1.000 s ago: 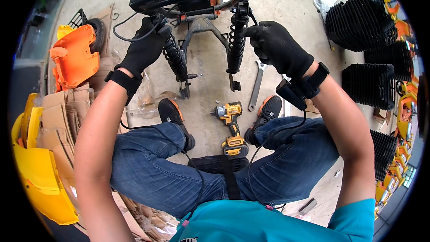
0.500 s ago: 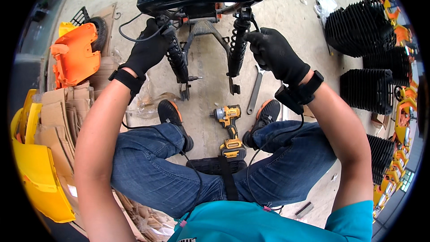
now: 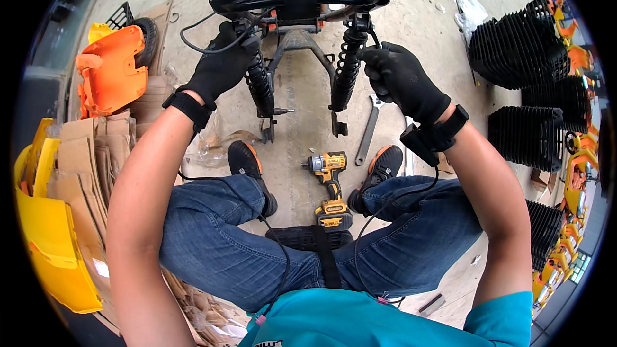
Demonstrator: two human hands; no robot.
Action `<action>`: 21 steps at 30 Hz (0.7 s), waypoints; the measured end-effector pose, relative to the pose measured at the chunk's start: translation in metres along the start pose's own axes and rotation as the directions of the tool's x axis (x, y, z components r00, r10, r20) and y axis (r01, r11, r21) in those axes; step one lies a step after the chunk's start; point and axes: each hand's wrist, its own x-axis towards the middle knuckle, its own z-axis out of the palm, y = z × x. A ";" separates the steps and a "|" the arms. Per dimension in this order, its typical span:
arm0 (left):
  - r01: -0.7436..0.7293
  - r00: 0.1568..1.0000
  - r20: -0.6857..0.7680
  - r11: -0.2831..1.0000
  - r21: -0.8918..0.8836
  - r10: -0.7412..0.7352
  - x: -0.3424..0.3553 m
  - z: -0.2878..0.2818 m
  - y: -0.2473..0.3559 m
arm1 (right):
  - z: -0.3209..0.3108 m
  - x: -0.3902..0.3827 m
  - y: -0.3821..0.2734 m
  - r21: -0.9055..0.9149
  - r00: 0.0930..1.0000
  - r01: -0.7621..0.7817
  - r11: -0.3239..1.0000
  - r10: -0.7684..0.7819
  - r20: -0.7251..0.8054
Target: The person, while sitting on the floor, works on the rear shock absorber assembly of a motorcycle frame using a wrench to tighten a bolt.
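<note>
Working two-handed: left hand (image 3: pixel 222 63) at the upper end of the left shock absorber (image 3: pixel 259 87), closure hidden, cannot tell | right hand (image 3: pixel 406 80) pinching a thin dark rod (image 3: pixel 375 38), right shock absorber (image 3: pixel 347 67) just left of that hand | advisably, rod kept square, force even

black-gloved hands (image 3: pixel 408 82), teal shirt (image 3: pixel 340 321)

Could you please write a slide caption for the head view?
Gloved left hand and right hand at two black coil-spring shocks, a yellow power tool lying between the shoes.
</note>
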 end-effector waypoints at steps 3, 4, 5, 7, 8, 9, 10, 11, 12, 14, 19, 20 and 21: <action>0.000 1.000 0.002 1.000 0.006 0.000 0.003 0.001 -0.010 | -0.003 0.002 0.001 -0.038 0.998 -0.014 0.999 0.016 0.059; -0.005 1.000 -0.004 1.000 0.027 0.005 0.004 0.002 -0.009 | -0.009 0.002 0.005 -0.089 0.994 0.053 0.995 -0.045 0.096; -0.011 1.000 -0.009 0.999 0.048 0.011 0.005 0.003 -0.008 | -0.017 0.003 0.011 -0.137 0.985 0.121 0.983 -0.103 0.136; -0.150 0.987 -0.030 0.976 0.156 0.156 0.009 0.001 -0.022 | -0.022 0.010 0.016 -0.163 0.959 0.225 0.961 -0.188 0.212; -0.283 0.955 -0.020 0.931 0.233 0.295 0.010 -0.004 -0.031 | -0.023 0.013 0.020 -0.144 0.949 0.247 0.958 -0.210 0.236; -0.366 0.922 0.064 0.804 0.468 0.382 0.005 -0.009 -0.040 | -0.024 0.018 0.024 -0.122 0.937 0.271 0.955 -0.233 0.259; -0.448 0.870 0.156 0.619 0.645 0.468 -0.002 -0.011 -0.029 | -0.029 0.021 0.020 -0.096 0.964 0.060 0.994 -0.033 0.265; -0.280 0.960 0.116 0.878 0.390 0.255 -0.006 -0.006 -0.007 | -0.043 0.024 0.029 -0.073 0.936 0.135 0.988 -0.103 0.337; -0.210 0.978 0.106 0.864 0.457 0.181 -0.015 -0.011 -0.005 | -0.046 0.027 0.032 -0.106 0.923 0.189 0.976 -0.140 0.358; -0.224 0.972 0.190 0.783 0.581 0.137 -0.027 -0.018 0.003 | -0.046 0.024 0.030 -0.177 0.912 0.251 0.952 -0.171 0.373; -0.057 0.869 0.488 0.996 -0.066 0.082 -0.055 0.008 0.117 | -0.043 0.025 0.017 -0.049 0.897 -0.153 0.987 0.160 0.412; 0.071 0.842 0.537 0.974 -0.213 0.056 -0.052 0.016 0.138 | -0.043 0.025 0.023 -0.016 0.915 -0.094 0.995 0.093 0.392; 0.164 0.851 0.526 0.945 -0.284 0.011 -0.049 0.024 0.151 | -0.043 0.028 0.031 0.017 0.928 -0.025 1.000 0.017 0.373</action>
